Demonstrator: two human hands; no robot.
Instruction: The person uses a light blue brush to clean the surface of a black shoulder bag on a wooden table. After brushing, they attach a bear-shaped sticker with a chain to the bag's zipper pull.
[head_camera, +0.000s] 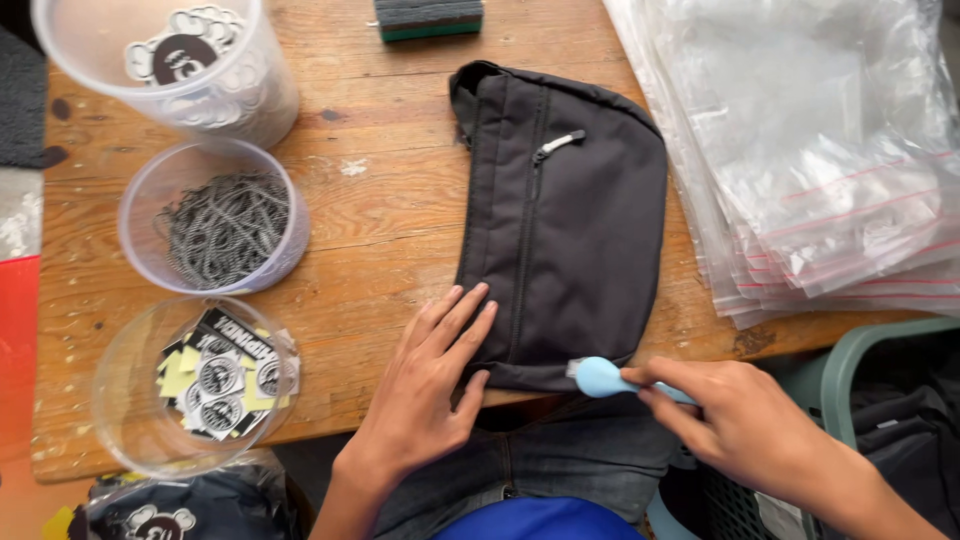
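While left hand (430, 385) pins bag (575, 230), right hand (745, 425) grips tool (605, 378)

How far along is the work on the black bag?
The bag lies flat, zipped shut. In hand: the left hand presses its corner while the right hand holds a blue tool at its edge. The plastic sleeves are untouched, so it is not yet packed.
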